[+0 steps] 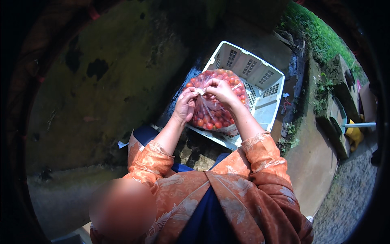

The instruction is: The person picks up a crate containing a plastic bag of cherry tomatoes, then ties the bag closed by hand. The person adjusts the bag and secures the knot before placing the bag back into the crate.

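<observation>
A clear plastic bag [213, 118] full of small red tomato-like fruits bulges inside a white plastic crate [266, 73] in front of me. The bag's gathered top, a pale twisted knot [199, 91], is pinched between both hands. My left hand [186, 105] grips it from the left with thumb and fingertips. From the right, my right hand [220, 92] closes its fingers on the same gathered plastic. Whether a separate tie is there is too small to tell.
Dark, damp concrete [109, 81] spreads to the left, with small scraps lying on it. Grass [321, 36] grows at the upper right beside a stone-like block [337, 81]. A dustpan-like tool with a pale handle [359, 125] and a yellow object [355, 135] stand at the far right.
</observation>
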Demonstrator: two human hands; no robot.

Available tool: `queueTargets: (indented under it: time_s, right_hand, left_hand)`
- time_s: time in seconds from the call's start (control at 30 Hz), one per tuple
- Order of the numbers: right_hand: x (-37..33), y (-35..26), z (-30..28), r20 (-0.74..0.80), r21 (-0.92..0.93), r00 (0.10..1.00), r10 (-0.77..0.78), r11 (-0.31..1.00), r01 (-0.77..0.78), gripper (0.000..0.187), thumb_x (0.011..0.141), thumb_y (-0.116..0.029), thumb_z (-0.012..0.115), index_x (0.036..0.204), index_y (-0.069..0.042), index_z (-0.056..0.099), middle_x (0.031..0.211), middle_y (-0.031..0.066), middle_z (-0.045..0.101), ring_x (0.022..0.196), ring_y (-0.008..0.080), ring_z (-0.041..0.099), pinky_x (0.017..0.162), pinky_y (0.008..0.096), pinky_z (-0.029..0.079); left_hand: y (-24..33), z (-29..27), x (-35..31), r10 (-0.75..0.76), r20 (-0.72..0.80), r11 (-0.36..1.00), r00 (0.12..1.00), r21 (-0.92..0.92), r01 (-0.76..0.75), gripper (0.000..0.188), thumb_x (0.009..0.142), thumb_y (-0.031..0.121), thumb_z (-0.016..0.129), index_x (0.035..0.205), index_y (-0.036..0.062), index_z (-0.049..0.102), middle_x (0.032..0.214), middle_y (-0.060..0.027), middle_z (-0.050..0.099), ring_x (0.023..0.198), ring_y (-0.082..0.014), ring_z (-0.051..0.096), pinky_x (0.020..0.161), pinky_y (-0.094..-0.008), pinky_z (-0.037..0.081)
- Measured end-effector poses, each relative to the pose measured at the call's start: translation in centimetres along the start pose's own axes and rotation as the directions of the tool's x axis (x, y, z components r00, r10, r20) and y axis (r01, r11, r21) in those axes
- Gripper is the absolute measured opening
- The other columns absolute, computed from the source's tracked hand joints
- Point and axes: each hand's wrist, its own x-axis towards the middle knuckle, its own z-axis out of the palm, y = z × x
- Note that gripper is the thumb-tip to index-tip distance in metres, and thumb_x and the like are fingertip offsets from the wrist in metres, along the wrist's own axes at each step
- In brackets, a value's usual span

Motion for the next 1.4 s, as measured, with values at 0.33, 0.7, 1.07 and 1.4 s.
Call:
queueTargets:
  time_s: [0.33,0.7,1.07,1.4]
  right_hand:
    - [0.4,2.5,-0.4,-0.002,-0.32,0.946,-0.325,0.896,0.308,0.012,0.078,-0.008,0.063,0.088,-0.002,0.062,0.076,0.0006,0.062,0.067,0.0075,0.056,0.061,0.0227,0.046]
    - [2.0,2.6,-0.8,-0.042,-0.371,0.863,-0.504,0.81,0.455,0.027,0.074,-0.001,0.053,0.099,-0.006,0.061,0.091,0.0057,0.061,0.086,0.0165,0.058,0.073,0.0284,0.047]
    - [4.5,0.4,-6.6,-0.218,-0.878,0.749,-0.626,0.461,0.129,0.012,0.08,-0.018,0.057,0.086,-0.015,0.068,0.084,0.003,0.064,0.083,0.0193,0.06,0.077,0.0354,0.041]
    - [-0.2,-2.7,-10.6,0.092,-0.507,0.984,-0.155,0.843,0.18,0.097,0.068,-0.051,0.072,0.143,-0.016,0.022,0.143,0.016,0.03,0.133,0.0317,0.029,0.107,0.0485,0.026]
  left_hand:
    - [0.4,1.1,1.3,0.026,-0.002,0.994,1.0,0.109,-0.025,0.029,0.082,0.003,0.062,0.109,0.0024,0.052,0.079,-0.001,0.06,0.075,-0.0066,0.056,0.069,-0.018,0.045]
    - [3.2,-0.9,1.0,0.188,-0.137,0.795,0.973,0.603,-0.069,0.03,0.083,0.021,0.065,0.106,0.0092,0.05,0.094,-0.0026,0.056,0.078,-0.0086,0.05,0.073,-0.0238,0.042]
    - [-0.4,-1.1,-2.6,0.099,-0.013,0.491,0.995,0.87,-0.037,0.052,0.067,-0.002,0.055,0.116,0.0064,0.038,0.097,-0.0099,0.055,0.083,-0.0148,0.059,0.073,-0.0251,0.046]
    - [5.5,-0.7,-5.4,0.086,0.333,0.441,0.939,0.832,-0.335,0.024,0.066,0.01,0.06,0.084,0.0021,0.047,0.087,-0.0057,0.05,0.082,-0.0174,0.048,0.078,-0.0285,0.039]
